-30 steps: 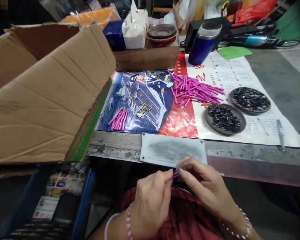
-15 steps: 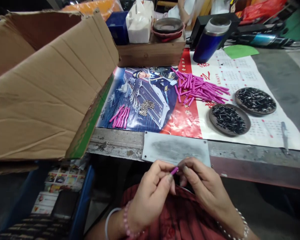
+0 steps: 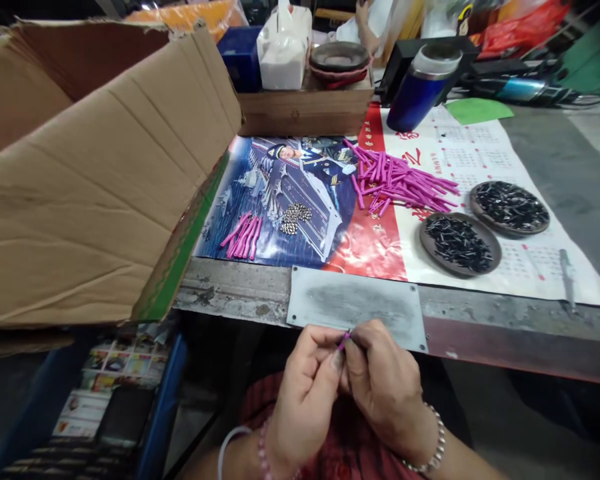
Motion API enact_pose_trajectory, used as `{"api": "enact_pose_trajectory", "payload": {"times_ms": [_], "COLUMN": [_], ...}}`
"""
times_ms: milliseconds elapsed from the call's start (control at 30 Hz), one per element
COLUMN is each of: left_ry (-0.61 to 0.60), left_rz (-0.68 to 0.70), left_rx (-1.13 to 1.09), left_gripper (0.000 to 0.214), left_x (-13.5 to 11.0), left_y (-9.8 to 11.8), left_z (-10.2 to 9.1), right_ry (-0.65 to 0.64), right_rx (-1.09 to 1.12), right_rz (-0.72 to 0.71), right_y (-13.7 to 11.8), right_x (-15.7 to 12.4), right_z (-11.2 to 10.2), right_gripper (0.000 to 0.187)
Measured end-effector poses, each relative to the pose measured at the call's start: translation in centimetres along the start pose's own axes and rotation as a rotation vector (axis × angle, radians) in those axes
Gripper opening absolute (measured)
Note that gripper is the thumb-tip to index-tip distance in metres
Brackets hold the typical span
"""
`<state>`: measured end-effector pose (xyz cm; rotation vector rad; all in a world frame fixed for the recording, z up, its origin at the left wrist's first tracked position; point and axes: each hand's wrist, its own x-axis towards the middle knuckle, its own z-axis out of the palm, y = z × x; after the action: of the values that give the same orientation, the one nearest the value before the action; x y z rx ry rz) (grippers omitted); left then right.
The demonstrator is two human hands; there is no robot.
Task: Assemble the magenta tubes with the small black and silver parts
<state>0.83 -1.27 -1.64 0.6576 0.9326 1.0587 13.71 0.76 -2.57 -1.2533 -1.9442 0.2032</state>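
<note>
Low in the head view, my left hand (image 3: 306,390) is closed in a pinch around a thin magenta tube (image 3: 343,343). My right hand (image 3: 386,387) is closed too, its thumb and fingertips pressed at the tube's upper end. A dark bit shows at that end; whatever the right fingers pinch is hidden. Just beyond the hands is a grey metal plate (image 3: 355,303) at the table edge. Several magenta tubes (image 3: 243,237) lie in a row at left, near a cluster of small metallic beads (image 3: 295,219). A larger heap of magenta tubes (image 3: 405,177) lies further right.
Two shallow dishes, a near one (image 3: 460,245) and a far one (image 3: 510,207), hold small dark pins. A pen (image 3: 567,280) lies at right. A large cardboard box (image 3: 95,180) stands at left. Behind are a blue tumbler (image 3: 420,90), a wooden box (image 3: 305,112) and part of another person's arm (image 3: 366,30).
My right hand has moved left and closed in against the left fingers, at the tube's end. The tube is now more covered by fingers. The view has shifted slightly.
</note>
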Motion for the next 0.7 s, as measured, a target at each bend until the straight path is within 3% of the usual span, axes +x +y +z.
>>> {"api": "enact_pose_trajectory", "payload": {"times_ms": [133, 300, 400, 533, 700], "left_ry": [0.028, -0.012, -0.001, 0.030, 0.078], "left_rz": [0.056, 0.068, 0.173, 0.414, 0.562], "left_rx": [0.077, 0.226, 0.547, 0.953, 1.196], "left_gripper": [0.019, 0.015, 0.015, 0.023, 0.022], "left_x": [0.0, 0.1, 0.1, 0.5, 1.4], "left_y": [-0.7, -0.4, 0.3, 1.0, 1.3], "left_z": [-0.3, -0.7, -1.4, -2.5, -3.2], "right_ry": [-0.050, -0.334, -0.251, -0.138, -0.055], "right_rx": [0.001, 0.594, 0.556, 0.389, 0.314], "right_rz": [0.110, 0.444, 0.455, 0.496, 0.621], "right_y": [-0.4, 1.1, 2.4, 4.1, 5.8], "right_x": [0.4, 1.5, 1.4, 0.7, -0.5], "right_z": [0.0, -1.9, -3.3, -4.3, -4.9], "right_gripper": [0.023, 0.040, 0.036, 0.029, 0.033]}}
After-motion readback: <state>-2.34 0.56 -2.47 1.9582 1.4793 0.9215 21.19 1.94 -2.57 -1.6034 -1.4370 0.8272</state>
